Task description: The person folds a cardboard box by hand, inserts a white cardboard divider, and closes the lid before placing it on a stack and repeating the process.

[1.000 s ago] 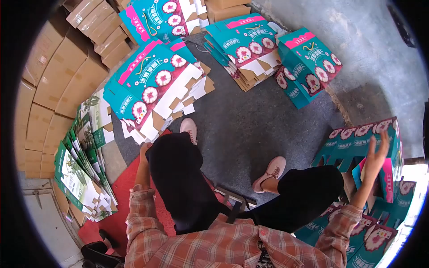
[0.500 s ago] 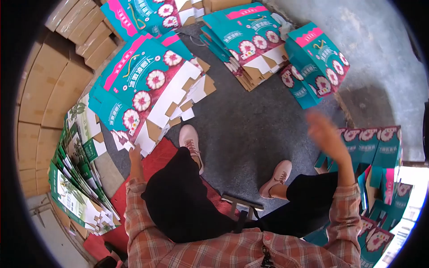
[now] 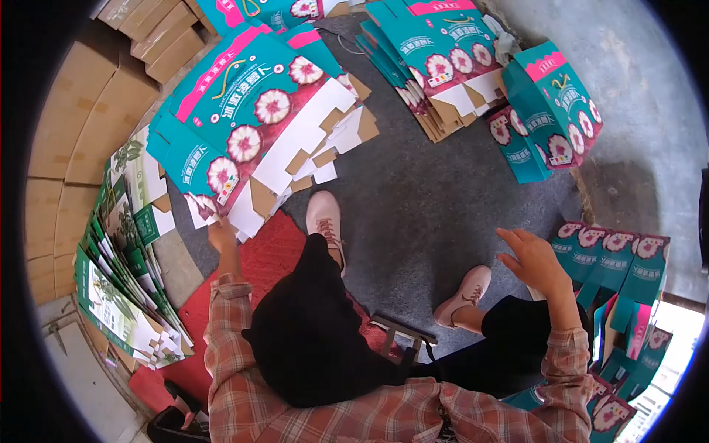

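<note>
My left hand is at the lower corner of a pile of flat teal and pink cartons, its fingers closed on a white flap at that corner. The cartons bear pictures of white and red slices, with white and brown flaps fanned out on their right side. Over the grey floor on the right, my right hand is raised with its fingers apart and nothing in it. It is nearest to a group of teal folded cartons standing at the right.
Another flat teal pile lies at the top, beside a partly opened carton. Green and white flat cartons lean at the left, near stacked brown boxes. A red mat and two pink shoes are below.
My right hand has moved down and is less blurred, its fingers now clearly apart. My left hand stays at the pile's corner. The view has shifted slightly.
</note>
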`<state>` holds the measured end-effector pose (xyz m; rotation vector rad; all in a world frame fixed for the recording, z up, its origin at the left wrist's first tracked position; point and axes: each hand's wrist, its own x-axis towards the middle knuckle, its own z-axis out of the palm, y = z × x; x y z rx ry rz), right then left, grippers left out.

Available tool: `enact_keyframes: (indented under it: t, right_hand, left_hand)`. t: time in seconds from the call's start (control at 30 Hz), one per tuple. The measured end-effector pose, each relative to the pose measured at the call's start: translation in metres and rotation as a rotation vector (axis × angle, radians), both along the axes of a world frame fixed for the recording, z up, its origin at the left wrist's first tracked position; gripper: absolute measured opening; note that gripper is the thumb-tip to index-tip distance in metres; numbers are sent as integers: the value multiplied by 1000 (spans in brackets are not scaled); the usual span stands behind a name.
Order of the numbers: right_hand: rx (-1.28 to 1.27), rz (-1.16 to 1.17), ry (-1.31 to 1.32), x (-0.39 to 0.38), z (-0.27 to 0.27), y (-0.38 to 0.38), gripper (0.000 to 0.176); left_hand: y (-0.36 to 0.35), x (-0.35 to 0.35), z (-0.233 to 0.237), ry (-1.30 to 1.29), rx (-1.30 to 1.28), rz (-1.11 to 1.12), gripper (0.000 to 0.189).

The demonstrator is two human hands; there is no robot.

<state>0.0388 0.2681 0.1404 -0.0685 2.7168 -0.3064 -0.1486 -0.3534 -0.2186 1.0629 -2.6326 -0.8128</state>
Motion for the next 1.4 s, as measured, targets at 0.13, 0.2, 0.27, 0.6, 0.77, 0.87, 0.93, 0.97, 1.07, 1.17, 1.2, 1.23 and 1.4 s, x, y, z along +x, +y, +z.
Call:
enact_keyframes:
  t: [0.13, 0.2, 0.27, 0.6, 0.77, 0.87, 0.93, 0.97, 1.07, 1.17, 1.2, 1.23, 1.4]
  right_hand:
    - [13, 39, -2, -1, -3, -2, 45]
    - [53, 44, 16, 0, -3, -5, 44]
    - [50, 44, 11, -1, -1, -7, 44]
    - [60, 67, 1, 2, -7, -9, 44]
    - [49, 65, -16, 1, -7, -11, 44]
    - [50, 65, -5, 2, -10, -12, 44]
    - [69, 48, -8, 3, -12, -11, 44]
    - [57, 38, -29, 3, -12, -10, 45]
    - [72, 22, -31, 8, -13, -5, 45]
    - [94, 45, -1, 13, -16, -2, 44]
    - [87, 54, 0, 13, -16, 0, 44]
    - [78, 65, 4, 14, -16, 1, 44]
    - [41, 48, 25, 20, -11, 3, 44]
  left_hand:
    - [-5, -15, -2, -61, 185, -16, 41]
    - [10, -18, 19, -8, 196, -29, 40]
    - [10, -22, 13, -19, 131, -24, 39]
    - [0, -17, 33, 59, 775, 241, 19]
    - [-3, -8, 26, 180, 620, 221, 25]
    - [4, -4, 36, 11, 814, 226, 31]
    - [7, -7, 29, -80, 846, 230, 38]
    - [0, -11, 15, -100, 827, 202, 41]
    - [-20, -23, -10, -122, 1028, 232, 42]
    - [0, -19, 22, -85, 1247, 152, 41]
    - [13, -16, 44, -25, 1326, 88, 41]
    - [27, -13, 64, -28, 1324, 72, 41]
    - [63, -12, 148, 143, 1400, -245, 41]
